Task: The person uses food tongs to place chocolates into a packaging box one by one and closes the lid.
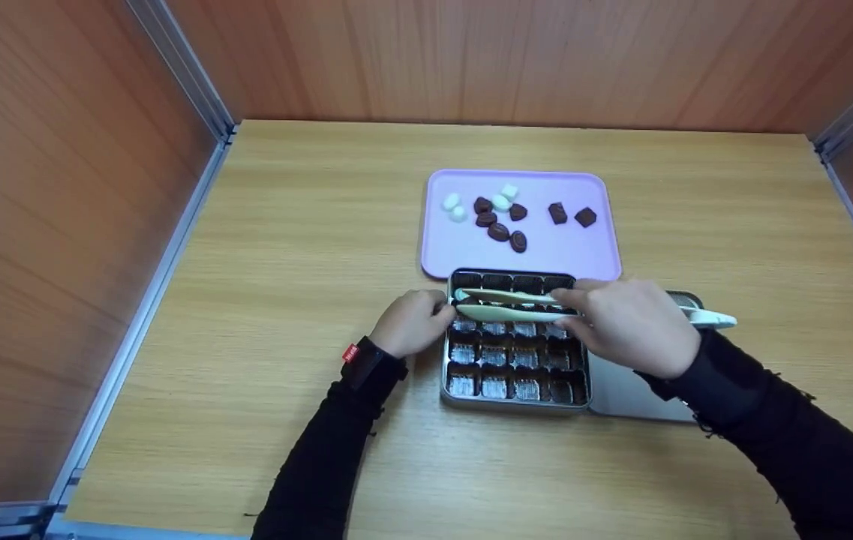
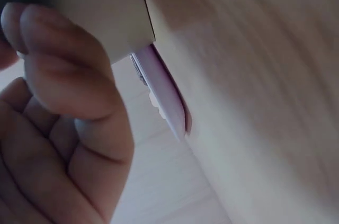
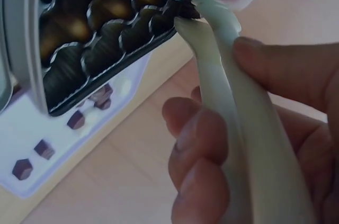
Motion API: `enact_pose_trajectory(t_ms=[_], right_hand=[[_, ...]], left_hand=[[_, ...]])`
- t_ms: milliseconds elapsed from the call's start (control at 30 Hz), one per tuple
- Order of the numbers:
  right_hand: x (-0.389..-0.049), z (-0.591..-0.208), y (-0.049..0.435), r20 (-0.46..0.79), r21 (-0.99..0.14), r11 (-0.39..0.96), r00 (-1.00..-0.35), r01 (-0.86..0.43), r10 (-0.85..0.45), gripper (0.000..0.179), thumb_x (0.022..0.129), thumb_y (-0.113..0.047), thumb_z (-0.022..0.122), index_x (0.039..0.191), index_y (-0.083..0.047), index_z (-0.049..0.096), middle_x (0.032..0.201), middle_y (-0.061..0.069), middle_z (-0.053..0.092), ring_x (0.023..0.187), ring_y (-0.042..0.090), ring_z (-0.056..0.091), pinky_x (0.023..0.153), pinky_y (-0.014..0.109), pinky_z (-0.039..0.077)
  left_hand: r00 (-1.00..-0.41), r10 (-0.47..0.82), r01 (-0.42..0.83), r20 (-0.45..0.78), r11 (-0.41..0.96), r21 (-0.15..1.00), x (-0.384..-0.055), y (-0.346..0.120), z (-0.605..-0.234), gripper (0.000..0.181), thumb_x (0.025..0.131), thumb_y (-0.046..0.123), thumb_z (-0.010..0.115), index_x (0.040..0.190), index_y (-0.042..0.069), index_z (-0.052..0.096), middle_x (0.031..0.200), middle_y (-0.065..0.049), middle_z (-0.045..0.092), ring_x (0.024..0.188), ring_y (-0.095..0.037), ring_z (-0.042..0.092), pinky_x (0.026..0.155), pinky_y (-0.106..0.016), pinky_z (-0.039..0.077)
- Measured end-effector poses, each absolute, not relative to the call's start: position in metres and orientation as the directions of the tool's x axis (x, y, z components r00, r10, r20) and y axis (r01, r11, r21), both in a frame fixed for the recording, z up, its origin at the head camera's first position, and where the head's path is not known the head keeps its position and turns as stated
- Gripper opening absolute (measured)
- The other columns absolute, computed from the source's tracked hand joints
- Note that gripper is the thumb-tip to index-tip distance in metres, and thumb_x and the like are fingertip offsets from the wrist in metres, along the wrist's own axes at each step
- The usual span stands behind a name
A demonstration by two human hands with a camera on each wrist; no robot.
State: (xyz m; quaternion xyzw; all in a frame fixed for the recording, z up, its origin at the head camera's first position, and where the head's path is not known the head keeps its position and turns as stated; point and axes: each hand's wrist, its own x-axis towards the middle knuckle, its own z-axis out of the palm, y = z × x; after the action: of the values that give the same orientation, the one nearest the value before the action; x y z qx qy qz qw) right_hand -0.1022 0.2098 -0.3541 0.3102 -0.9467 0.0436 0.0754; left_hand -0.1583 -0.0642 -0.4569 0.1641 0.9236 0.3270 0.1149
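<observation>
My right hand [image 1: 632,326] grips pale green tongs [image 1: 516,313], thumb on one arm and curled fingers on the other. The tips reach into the far-left part of a metal tin [image 1: 516,407] lined with a dark tray of small compartments. Between the tips sits a dark brown chocolate [image 3: 188,8], in the second row from the far side at the left edge. My left hand [image 1: 411,322] holds the tin's left edge, thumb and fingertips at the rim. In the left wrist view its curled fingers [image 2: 79,86] lie against the tin's side wall.
Behind the tin lies a lilac tray [image 1: 546,259] with several brown chocolates [image 1: 499,232] and white pieces [image 1: 458,214]. A silver lid [image 1: 632,390] rests to the tin's right, partly under my right arm. Wood-grain panels [image 1: 471,60] enclose the table.
</observation>
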Motion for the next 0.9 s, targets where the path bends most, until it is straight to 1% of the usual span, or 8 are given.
enact_pose_trajectory(t_ms=[133, 300, 400, 567, 667, 800, 900], right_hand=[[-0.101, -0.355, 0.205, 0.168, -0.012, 0.796, -0.786, -0.605, -0.595, 0.029, 0.084, -0.023, 0.074, 0.109, -0.009, 0.074, 0.076, 0.002, 0.067, 0.044, 0.006, 0.034, 0.039, 0.023, 0.024], [-0.103, -0.357, 0.199, 0.146, 0.010, 0.797, -0.788, -0.604, -0.598, 0.030, 0.084, -0.024, 0.075, 0.109, -0.009, 0.074, 0.079, 0.004, 0.068, 0.046, 0.007, 0.039, 0.039, 0.025, 0.026], [-0.105, -0.358, 0.194, 0.121, 0.015, 0.795, -0.789, -0.606, -0.603, 0.029, 0.084, -0.025, 0.074, 0.109, -0.008, 0.074, 0.079, 0.005, 0.068, 0.047, 0.008, 0.041, 0.040, 0.025, 0.028], [-0.107, -0.354, 0.185, 0.078, 0.028, 0.794, -0.790, -0.608, -0.608, 0.024, 0.084, -0.024, 0.073, 0.102, -0.007, 0.073, 0.074, 0.005, 0.066, 0.049, 0.010, 0.045, 0.040, 0.027, 0.033], [-0.108, -0.348, 0.180, 0.059, 0.029, 0.792, -0.790, -0.610, -0.611, 0.021, 0.083, -0.021, 0.074, 0.097, -0.006, 0.074, 0.071, 0.006, 0.065, 0.048, 0.011, 0.045, 0.040, 0.028, 0.034], [-0.111, -0.341, 0.174, 0.009, 0.017, 0.796, -0.795, -0.606, -0.606, 0.015, 0.082, -0.019, 0.074, 0.086, -0.005, 0.071, 0.062, 0.003, 0.058, 0.047, 0.013, 0.042, 0.041, 0.029, 0.032], [-0.114, -0.337, 0.172, -0.038, 0.001, 0.805, -0.805, -0.593, -0.593, 0.015, 0.082, -0.020, 0.073, 0.079, -0.006, 0.066, 0.058, 0.001, 0.053, 0.048, 0.015, 0.042, 0.042, 0.029, 0.030]], left_hand=[[-0.905, 0.399, 0.180, -0.150, 0.678, 0.713, -0.161, -0.069, -0.458, 0.029, 0.094, 0.024, 0.047, 0.066, 0.018, 0.043, 0.065, 0.005, 0.041, 0.061, -0.014, 0.043, 0.060, -0.028, 0.035], [-0.883, 0.416, 0.090, -0.215, 0.601, 0.794, -0.164, -0.072, -0.459, 0.030, 0.096, 0.026, 0.046, 0.067, 0.018, 0.044, 0.065, 0.004, 0.047, 0.062, -0.013, 0.048, 0.061, -0.028, 0.039], [-0.875, 0.421, 0.049, -0.240, 0.569, 0.821, -0.165, -0.073, -0.460, 0.030, 0.096, 0.026, 0.046, 0.067, 0.018, 0.046, 0.064, 0.004, 0.051, 0.060, -0.013, 0.051, 0.061, -0.028, 0.042], [-0.878, 0.410, 0.034, -0.249, 0.572, 0.819, -0.165, -0.073, -0.461, 0.028, 0.095, 0.029, 0.048, 0.068, 0.018, 0.049, 0.063, 0.004, 0.051, 0.059, -0.013, 0.051, 0.062, -0.028, 0.043], [-0.884, 0.400, 0.038, -0.244, 0.580, 0.814, -0.164, -0.073, -0.460, 0.029, 0.095, 0.029, 0.049, 0.068, 0.018, 0.049, 0.063, 0.004, 0.051, 0.059, -0.013, 0.051, 0.064, -0.029, 0.043], [-0.886, 0.393, 0.035, -0.245, 0.585, 0.810, -0.163, -0.073, -0.459, 0.030, 0.095, 0.030, 0.050, 0.068, 0.018, 0.048, 0.063, 0.004, 0.051, 0.059, -0.014, 0.051, 0.065, -0.030, 0.044], [-0.885, 0.391, 0.034, -0.251, 0.594, 0.804, -0.163, -0.073, -0.459, 0.029, 0.095, 0.030, 0.050, 0.069, 0.018, 0.048, 0.064, 0.005, 0.051, 0.060, -0.014, 0.051, 0.066, -0.030, 0.044]])
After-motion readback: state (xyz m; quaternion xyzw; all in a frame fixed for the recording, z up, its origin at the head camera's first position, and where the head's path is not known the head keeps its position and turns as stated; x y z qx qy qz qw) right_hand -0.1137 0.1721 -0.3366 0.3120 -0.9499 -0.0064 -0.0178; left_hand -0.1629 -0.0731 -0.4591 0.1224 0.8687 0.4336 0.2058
